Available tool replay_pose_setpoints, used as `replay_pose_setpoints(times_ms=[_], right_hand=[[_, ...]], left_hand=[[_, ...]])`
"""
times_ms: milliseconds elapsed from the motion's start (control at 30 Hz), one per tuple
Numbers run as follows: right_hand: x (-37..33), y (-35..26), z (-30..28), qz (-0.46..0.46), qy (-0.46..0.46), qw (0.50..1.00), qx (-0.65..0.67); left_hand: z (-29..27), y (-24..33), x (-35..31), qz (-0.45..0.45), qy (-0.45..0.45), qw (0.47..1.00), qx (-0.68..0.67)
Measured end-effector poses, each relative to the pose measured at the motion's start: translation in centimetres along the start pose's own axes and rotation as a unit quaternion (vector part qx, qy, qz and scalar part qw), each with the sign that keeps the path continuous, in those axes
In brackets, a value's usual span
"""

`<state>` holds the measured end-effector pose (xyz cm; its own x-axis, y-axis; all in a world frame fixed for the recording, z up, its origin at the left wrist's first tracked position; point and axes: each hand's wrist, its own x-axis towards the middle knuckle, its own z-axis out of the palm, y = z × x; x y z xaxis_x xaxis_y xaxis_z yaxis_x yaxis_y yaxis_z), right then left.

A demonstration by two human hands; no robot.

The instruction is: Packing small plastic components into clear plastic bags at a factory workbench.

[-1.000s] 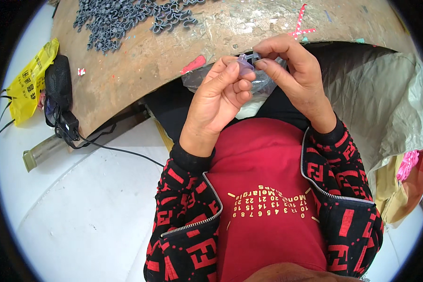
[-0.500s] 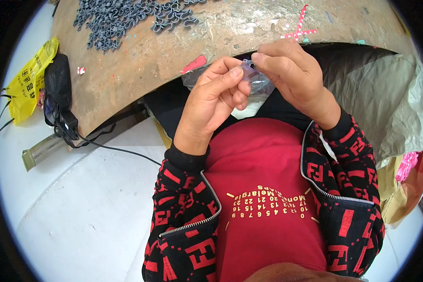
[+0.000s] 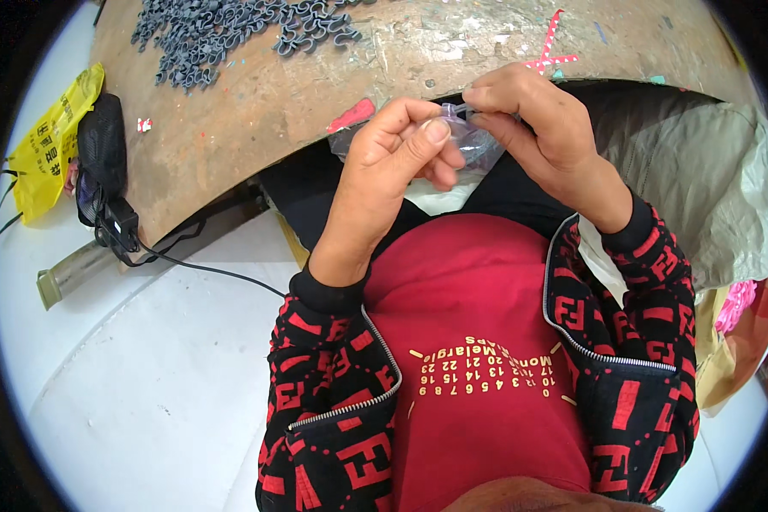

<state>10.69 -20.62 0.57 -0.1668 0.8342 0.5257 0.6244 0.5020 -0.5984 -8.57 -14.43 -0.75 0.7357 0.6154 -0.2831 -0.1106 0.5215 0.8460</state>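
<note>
My left hand [image 3: 392,158] is closed in a pinch on a small translucent plastic piece [image 3: 449,110], just off the table's near edge. Its exact kind is too small to tell. From the other side, my right hand [image 3: 538,128] pinches a thin greyish end of it between thumb and forefinger. The fingertips of both hands are a short gap apart. Below them, over my lap, lies a clear plastic bag [image 3: 480,147], partly hidden by the hands.
A pile of curved grey clips [image 3: 218,38] covers the far left of the worn wooden table [image 3: 418,60]. Red dotted tape [image 3: 550,41] sticks to its far right. Left are a yellow bag [image 3: 55,141], a black pouch [image 3: 102,149] and a cable [image 3: 213,266]; right, a grey sheet [image 3: 691,188].
My right hand has drawn slightly away to the right, and more of the thin piece shows between the fingertips. Both forearms have shifted a little outward.
</note>
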Motion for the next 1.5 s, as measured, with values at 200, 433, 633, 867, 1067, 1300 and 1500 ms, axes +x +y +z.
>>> replay_pose_setpoints(times_ms=[200,433,633,867,1067,1300,1500], right_hand=[[-0.3,0.0,1.0,0.026,0.019,0.999,-0.013],[-0.7,-0.4,1.7,0.033,0.065,0.997,-0.003],[-0.6,-0.3,1.9,-0.017,0.06,0.997,-0.051],[-1.0,-0.7,2.0,-0.007,0.073,0.996,-0.05],[-1.1,-1.2,0.9,0.253,0.052,0.912,0.32],[-1.2,-1.2,0.7,0.225,0.041,0.922,0.313],[-1.1,-0.8,0.9,0.162,0.031,0.967,0.192]], left_hand=[[0.8,-0.7,0.1,0.031,0.05,0.997,-0.047],[0.3,-1.0,0.1,0.039,0.076,0.992,-0.096],[1.7,-1.4,0.1,0.052,0.071,0.982,-0.169],[0.3,-2.4,0.3,0.01,0.028,0.982,-0.187],[-0.5,-2.2,0.2,-0.023,-0.074,0.962,-0.263],[0.1,-2.0,0.2,-0.05,-0.069,0.936,-0.341],[0.5,-1.8,0.1,0.008,-0.025,0.982,-0.188]])
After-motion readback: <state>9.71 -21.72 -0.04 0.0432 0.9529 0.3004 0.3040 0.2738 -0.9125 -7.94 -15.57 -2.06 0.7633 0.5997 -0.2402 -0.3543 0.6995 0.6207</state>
